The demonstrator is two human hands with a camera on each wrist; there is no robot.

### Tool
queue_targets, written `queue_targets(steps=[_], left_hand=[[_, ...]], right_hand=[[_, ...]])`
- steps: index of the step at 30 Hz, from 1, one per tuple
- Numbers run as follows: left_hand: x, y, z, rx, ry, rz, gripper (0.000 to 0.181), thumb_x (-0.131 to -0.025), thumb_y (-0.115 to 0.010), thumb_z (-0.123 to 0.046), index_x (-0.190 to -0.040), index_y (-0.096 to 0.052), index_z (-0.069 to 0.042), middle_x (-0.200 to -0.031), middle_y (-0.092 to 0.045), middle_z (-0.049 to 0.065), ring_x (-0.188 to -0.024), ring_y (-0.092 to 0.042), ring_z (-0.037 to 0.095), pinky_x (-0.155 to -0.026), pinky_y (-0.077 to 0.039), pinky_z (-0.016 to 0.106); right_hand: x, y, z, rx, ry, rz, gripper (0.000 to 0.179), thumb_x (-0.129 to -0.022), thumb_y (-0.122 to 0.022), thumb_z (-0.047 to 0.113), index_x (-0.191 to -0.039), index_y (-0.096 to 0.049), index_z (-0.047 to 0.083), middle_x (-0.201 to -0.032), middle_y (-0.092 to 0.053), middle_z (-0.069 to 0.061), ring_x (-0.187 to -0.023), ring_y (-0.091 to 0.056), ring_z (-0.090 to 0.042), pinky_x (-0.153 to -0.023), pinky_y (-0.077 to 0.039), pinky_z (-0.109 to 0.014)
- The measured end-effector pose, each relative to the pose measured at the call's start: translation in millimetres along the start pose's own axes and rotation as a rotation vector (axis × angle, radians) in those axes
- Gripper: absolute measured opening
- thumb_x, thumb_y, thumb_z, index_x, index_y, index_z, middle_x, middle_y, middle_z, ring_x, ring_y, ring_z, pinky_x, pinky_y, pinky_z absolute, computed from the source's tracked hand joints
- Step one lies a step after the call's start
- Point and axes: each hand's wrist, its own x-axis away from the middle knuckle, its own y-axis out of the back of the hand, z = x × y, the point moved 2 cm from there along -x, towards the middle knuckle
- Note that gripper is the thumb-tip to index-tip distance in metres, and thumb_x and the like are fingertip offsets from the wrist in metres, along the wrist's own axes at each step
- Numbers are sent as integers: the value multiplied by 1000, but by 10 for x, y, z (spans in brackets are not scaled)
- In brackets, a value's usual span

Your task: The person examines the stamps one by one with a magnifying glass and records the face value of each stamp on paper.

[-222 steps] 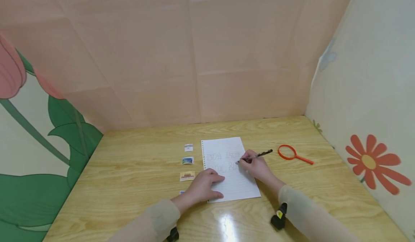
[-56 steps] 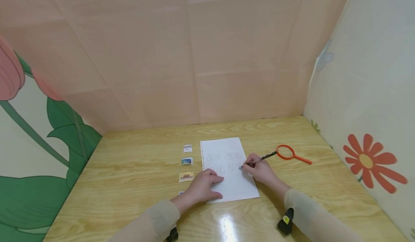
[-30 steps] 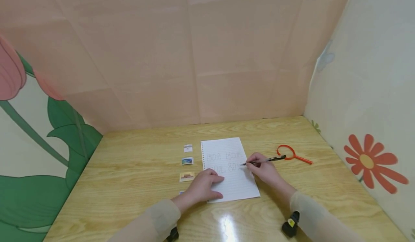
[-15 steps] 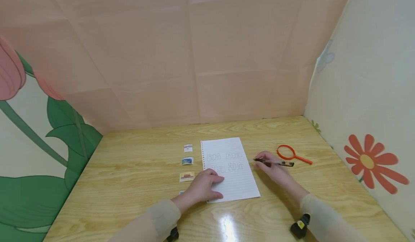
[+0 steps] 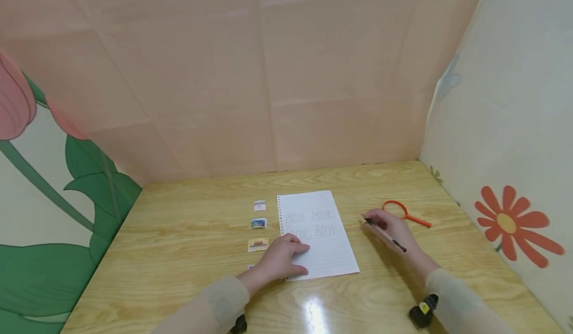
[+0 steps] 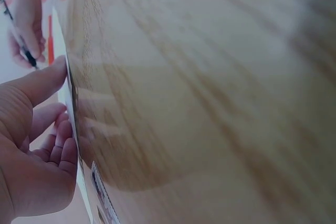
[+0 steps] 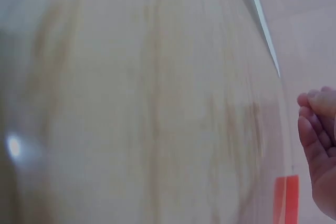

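Note:
My left hand (image 5: 283,257) rests on the lower left of a lined sheet of paper (image 5: 329,259), thumb and fingers spread. Two rows of handwriting (image 5: 324,230) show on the sheet, partly covered by that hand. Off the paper's right edge, my right hand (image 5: 395,228) holds a black pen (image 5: 397,245), its tip toward the upper left and its back end toward the wrist. In the left wrist view the pen (image 6: 14,31) slants down through the right hand's fingers. The right wrist view catches only part of the right hand (image 7: 321,150); the pen is hidden there.
A red magnifying glass (image 5: 418,221) lies just beyond the right hand. Left of the paper, several small stamp-like pictures (image 5: 258,245) form a column on the wooden table (image 5: 192,234); the lowest is mostly behind the left hand. A flower-painted wall (image 5: 508,125) borders the right side.
Handwriting has been added at the end of the second row. My right hand has moved right, off the paper, with the pen turning in its grasp. The left hand has stayed put.

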Motion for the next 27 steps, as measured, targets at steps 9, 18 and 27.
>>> queue_targets(steps=[9,18,27], left_hand=[[-1,1,-4,-11,2,-2,58,-77,-85,-36,-128,-68,-14,-116,-61,-1,-105,-56,13,-96,-45,29],[9,16,-22,-14,0,-4,58,-77,-86,-35,-128,-68,-13,-117,-61,1,-105,-56,14,-96,-45,29],[8,17,-23,-14,5,-5,58,-76,-86,-35,-127,-68,-13,-116,-61,0,-104,-56,14,-95,-45,29]], right_hand=[[-1,43,-203,-305,-78,70,29,-86,-71,-8,-114,-65,-12,-103,-68,-28,-87,-65,-1,-74,-52,-13],[-39,44,-259,-603,-327,184,39,-104,-49,7,-133,-47,-18,-121,-59,-32,-95,-67,-19,-79,-58,-29],[-70,21,-224,-332,-353,150,39,-98,-63,14,-133,-58,-1,-115,-66,-25,-85,-61,-15,-64,-53,-24]])
